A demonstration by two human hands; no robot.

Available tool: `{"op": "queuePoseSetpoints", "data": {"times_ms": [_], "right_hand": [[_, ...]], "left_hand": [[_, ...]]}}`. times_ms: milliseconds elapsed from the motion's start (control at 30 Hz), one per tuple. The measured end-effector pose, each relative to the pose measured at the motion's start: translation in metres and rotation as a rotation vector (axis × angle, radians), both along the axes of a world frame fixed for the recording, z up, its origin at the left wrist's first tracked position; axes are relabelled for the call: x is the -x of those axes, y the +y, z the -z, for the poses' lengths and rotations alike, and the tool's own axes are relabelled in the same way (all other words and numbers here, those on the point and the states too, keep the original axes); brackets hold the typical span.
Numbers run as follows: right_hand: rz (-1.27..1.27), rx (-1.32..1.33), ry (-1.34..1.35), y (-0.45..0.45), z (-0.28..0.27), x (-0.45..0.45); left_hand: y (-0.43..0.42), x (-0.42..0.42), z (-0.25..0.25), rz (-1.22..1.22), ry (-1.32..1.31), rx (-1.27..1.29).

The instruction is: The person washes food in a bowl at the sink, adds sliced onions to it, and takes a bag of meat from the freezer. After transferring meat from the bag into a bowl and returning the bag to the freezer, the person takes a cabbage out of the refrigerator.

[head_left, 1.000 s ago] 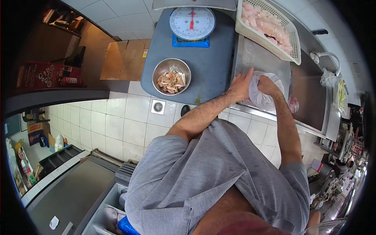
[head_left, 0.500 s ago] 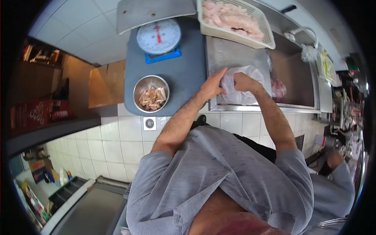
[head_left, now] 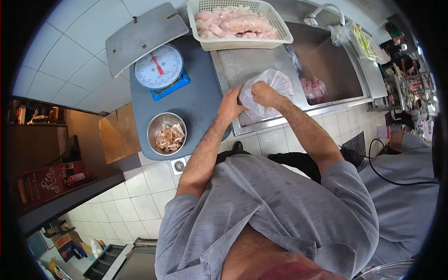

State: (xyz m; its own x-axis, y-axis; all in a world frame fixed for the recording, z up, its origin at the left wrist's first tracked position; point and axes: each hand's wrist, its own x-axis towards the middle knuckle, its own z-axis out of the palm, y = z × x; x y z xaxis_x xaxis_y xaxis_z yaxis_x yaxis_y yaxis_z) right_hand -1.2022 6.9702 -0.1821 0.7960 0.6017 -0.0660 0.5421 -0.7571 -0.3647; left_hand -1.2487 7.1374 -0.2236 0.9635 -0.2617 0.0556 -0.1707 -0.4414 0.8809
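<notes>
A whitish see-through plastic bag point(head_left: 280, 86) stands with its mouth up on the metal counter point(head_left: 235, 60). My left hand point(head_left: 231, 105) cups the bag's left side, thumb and fingers against it. My right hand point(head_left: 266, 94) is a fist in the bag's mouth; what its fingers hold, if anything, is hidden. The bag's contents do not show. To the left, a steel bowl point(head_left: 151, 128) holds browned food pieces point(head_left: 170, 138). Behind the bowl is a dial scale point(head_left: 161, 70) with a blue base and a metal plate point(head_left: 144, 38) on top.
A cream basket point(head_left: 238, 45) of pale raw meat point(head_left: 235, 22) stands behind the bag. On the right is a sink point(head_left: 333, 63) containing a wrapped reddish bundle point(head_left: 313, 90), with a faucet point(head_left: 329, 8) above. The grey table point(head_left: 200, 88) borders the counter. Another person's sleeve point(head_left: 396, 186) is close at my right.
My view has turned, so the counter, scale and basket appear shifted left and tilted. Both hands remain at the bag, with the right fist still in its mouth.
</notes>
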Motion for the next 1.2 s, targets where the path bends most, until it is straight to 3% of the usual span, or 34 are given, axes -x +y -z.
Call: {"op": "queuePoseSetpoints", "data": {"times_ms": [100,167,200,300,333,400,433,500,600,833,967,1033,1200], "right_hand": [[0.1,-0.076,0.019,-0.003,-0.013,-0.007],[0.384,-0.168,0.172,-0.004,-0.037,-0.007],[0.389,-0.172,0.17,-0.007,-0.034,-0.006],[0.677,-0.534,-0.165,-0.018,-0.023,-0.004],[0.677,-0.535,-0.17,-0.022,-0.02,-0.004],[0.921,-1.187,0.372,-0.025,-0.022,-0.001],[0.922,-1.191,0.37,-0.025,-0.022,0.0],[1.025,-1.635,0.401,-0.022,-0.028,0.002],[1.002,-1.761,0.345,-0.03,-0.016,-0.003],[0.872,-1.757,0.401,-0.043,-0.017,-0.008],[0.864,-1.771,0.468,-0.047,-0.017,-0.01],[0.848,-1.801,0.493,-0.055,-0.017,-0.011],[0.628,-1.51,0.499,-0.015,-0.077,-0.012]], "left_hand": [[0.0,0.001,-0.003,0.003,0.041,0.01],[0.0,0.002,-0.004,0.005,0.097,0.03],[0.0,0.002,-0.005,0.004,0.098,0.028],[0.0,0.004,-0.006,-0.002,0.088,0.033],[0.0,0.005,-0.006,-0.012,0.084,0.038],[-0.002,0.006,-0.008,-0.018,0.058,0.022],[-0.002,0.007,-0.009,-0.027,0.037,0.006],[-0.002,0.008,-0.009,-0.021,0.043,0.016],[-0.006,0.007,-0.009,-0.011,0.025,0.043],[-0.036,-0.017,-0.047,0.077,-0.269,0.038],[-0.054,-0.03,-0.048,0.115,-0.256,-0.038],[-0.058,-0.026,-0.054,0.05,-0.289,0.136],[-0.027,0.01,-0.037,-0.102,-0.306,0.182]]}}
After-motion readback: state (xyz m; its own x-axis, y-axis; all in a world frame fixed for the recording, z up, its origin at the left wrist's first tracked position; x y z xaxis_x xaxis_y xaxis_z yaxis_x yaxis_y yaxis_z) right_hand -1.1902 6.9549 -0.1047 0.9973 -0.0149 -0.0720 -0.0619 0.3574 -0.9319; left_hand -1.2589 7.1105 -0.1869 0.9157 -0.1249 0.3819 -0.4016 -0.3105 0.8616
